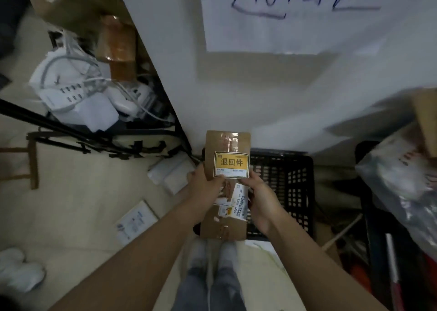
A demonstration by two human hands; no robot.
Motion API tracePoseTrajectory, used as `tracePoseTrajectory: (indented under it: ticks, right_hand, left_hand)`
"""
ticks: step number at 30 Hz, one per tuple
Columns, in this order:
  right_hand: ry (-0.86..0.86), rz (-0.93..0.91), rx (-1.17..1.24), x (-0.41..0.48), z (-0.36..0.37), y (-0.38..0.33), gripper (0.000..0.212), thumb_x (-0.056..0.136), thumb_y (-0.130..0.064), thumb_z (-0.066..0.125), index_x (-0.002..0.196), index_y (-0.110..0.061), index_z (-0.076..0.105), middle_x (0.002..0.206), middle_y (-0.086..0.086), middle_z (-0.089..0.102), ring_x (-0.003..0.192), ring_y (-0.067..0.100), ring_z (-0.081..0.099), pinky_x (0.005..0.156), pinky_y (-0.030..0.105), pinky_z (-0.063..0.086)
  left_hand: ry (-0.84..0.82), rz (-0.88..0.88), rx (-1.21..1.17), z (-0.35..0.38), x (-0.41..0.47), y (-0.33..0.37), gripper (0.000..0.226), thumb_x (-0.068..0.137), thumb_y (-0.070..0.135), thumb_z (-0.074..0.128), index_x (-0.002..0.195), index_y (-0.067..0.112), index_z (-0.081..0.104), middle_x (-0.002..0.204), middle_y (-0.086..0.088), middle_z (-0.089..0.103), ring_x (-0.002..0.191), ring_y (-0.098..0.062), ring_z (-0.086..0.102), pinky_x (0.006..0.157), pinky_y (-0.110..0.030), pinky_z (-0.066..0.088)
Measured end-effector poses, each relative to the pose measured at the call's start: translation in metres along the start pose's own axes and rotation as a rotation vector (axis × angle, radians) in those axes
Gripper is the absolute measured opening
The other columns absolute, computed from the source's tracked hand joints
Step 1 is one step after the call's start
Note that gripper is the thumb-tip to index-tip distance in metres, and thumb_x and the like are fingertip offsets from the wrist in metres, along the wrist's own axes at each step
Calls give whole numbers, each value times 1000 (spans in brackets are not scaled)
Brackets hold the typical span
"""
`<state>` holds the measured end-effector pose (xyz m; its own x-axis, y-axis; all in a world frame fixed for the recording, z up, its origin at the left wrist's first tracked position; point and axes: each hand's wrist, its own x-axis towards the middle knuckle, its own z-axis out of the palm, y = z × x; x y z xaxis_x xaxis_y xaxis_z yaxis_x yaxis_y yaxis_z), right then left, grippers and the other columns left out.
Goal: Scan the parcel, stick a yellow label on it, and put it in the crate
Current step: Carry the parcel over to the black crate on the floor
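A long brown cardboard parcel (227, 143) is held in front of me over the left end of a black slatted crate (287, 183). A yellow label (231, 164) with black characters is stuck on its upper face. A white barcode slip (240, 203) sits lower on the same face. My left hand (203, 183) grips the parcel's left edge just below the label. My right hand (262, 197) grips the right edge, thumb at the label's lower corner.
A white wall (260, 86) with a hand-written sheet (295, 15) rises behind the crate. A second black crate (378, 216) with a plastic-wrapped bag (399, 183) is at the right. Power strips and cables (78, 90) pile at the left. White packets (172, 173) lie on the floor.
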<state>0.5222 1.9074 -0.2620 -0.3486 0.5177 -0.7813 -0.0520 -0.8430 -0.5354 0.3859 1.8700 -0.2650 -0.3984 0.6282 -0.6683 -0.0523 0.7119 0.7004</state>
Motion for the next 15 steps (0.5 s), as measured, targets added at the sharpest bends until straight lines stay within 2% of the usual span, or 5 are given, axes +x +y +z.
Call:
tracePoseTrajectory:
  ticks: [5, 7, 11, 13, 15]
  right_hand:
    - [46, 65, -16, 40, -10, 52, 37, 95, -18, 49, 130, -28, 54, 121, 10, 68, 108, 29, 65, 96, 51, 50]
    - [56, 53, -48, 59, -16, 68, 38, 94, -15, 51, 129, -29, 54, 122, 11, 67, 111, 31, 63, 99, 51, 48]
    - [92, 52, -106, 99, -33, 93, 36, 92, -13, 53, 123, -30, 59, 109, 9, 73, 95, 23, 71, 77, 38, 60]
    - [102, 70, -124, 117, -43, 107, 33, 92, -15, 55, 120, -32, 61, 94, 0, 76, 76, 10, 74, 54, 22, 57]
    - [99, 84, -147, 133, -52, 118, 30, 92, -18, 56, 117, -34, 62, 86, -8, 76, 67, 2, 72, 47, 16, 52]
  left_hand:
    - [-70, -68, -57, 23, 26, -55, 31, 79, 11, 66, 91, 37, 54, 99, 4, 69, 88, -11, 68, 72, -27, 56]
    - [-80, -85, -84, 29, 39, -74, 34, 81, 6, 64, 85, 38, 55, 90, 11, 67, 84, -6, 67, 66, -21, 53]
    - [-104, -96, -92, 39, 68, -106, 32, 82, 3, 61, 92, 33, 65, 89, 11, 70, 76, 1, 68, 60, -14, 53]
    - [-105, -119, -84, 42, 86, -119, 29, 83, 7, 61, 107, 24, 63, 102, 1, 69, 86, -8, 67, 68, -20, 54]
    - [-100, -131, -66, 46, 103, -130, 32, 84, 11, 63, 115, 18, 61, 110, -4, 69, 92, -15, 67, 75, -28, 57]
